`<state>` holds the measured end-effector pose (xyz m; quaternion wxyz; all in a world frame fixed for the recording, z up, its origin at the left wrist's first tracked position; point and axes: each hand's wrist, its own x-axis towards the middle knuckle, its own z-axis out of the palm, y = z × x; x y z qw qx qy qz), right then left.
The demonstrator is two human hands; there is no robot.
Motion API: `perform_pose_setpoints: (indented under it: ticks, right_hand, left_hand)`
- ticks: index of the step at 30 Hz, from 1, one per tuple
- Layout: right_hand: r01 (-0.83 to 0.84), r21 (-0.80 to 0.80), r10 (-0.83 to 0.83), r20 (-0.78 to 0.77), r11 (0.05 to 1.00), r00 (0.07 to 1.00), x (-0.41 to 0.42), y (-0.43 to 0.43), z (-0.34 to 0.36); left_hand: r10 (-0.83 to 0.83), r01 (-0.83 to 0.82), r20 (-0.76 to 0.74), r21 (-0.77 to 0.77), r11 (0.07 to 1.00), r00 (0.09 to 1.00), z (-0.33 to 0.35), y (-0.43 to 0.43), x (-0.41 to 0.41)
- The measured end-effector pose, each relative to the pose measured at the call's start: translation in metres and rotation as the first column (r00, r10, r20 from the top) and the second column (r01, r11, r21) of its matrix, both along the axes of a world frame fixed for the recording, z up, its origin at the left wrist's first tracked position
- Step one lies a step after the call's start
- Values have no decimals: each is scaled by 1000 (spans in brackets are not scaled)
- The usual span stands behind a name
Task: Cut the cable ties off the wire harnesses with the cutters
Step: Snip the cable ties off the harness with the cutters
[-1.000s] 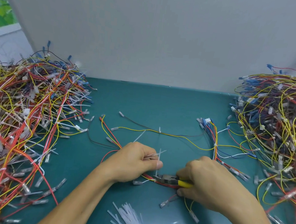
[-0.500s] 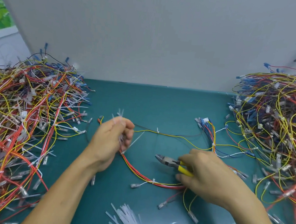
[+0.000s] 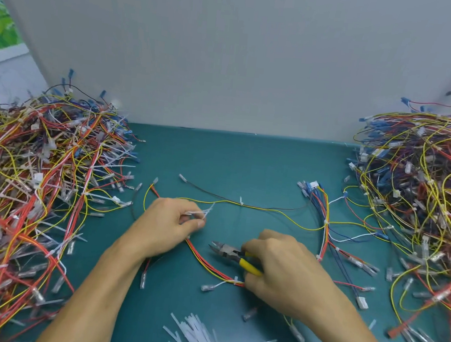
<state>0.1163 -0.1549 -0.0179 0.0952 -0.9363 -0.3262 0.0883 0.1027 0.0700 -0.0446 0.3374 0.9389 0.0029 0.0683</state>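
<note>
The right hand (image 3: 285, 274) had slid left, fingers curled round the yellow-handled steel cutters (image 3: 227, 251) and hiding most of both handles, while the left hand (image 3: 165, 226) pinched blurred white cut cable ties (image 3: 200, 213) above the red-and-yellow wire harness (image 3: 209, 263) at the middle of the teal desk (image 3: 233, 166), between tangled wire heaps (image 3: 35, 192).

The right hand (image 3: 286, 272) wraps round the cutters (image 3: 227, 250) and hides most of the yellow handles. The left pile of wire harnesses (image 3: 30, 192) runs off the left edge, and the right pile (image 3: 424, 205) off the right edge. The heap of cut cable ties (image 3: 195, 340) is blurry and cut off at the bottom. The white ties (image 3: 200, 213) pinched in the left hand (image 3: 165, 226) are too blurry to count.
</note>
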Motion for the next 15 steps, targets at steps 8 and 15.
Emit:
perform_pose_setpoints:
  ticks: [8, 15]
  right_hand:
    - [62, -27, -63, -19, 998, 998, 3, 35, 3]
    - [62, 5, -62, -40, 998, 997, 2, 42, -6]
  left_hand:
    - [7, -25, -75, -240, 971, 997, -7, 9, 2]
    - [28, -45, -67, -260, 964, 997, -9, 10, 4]
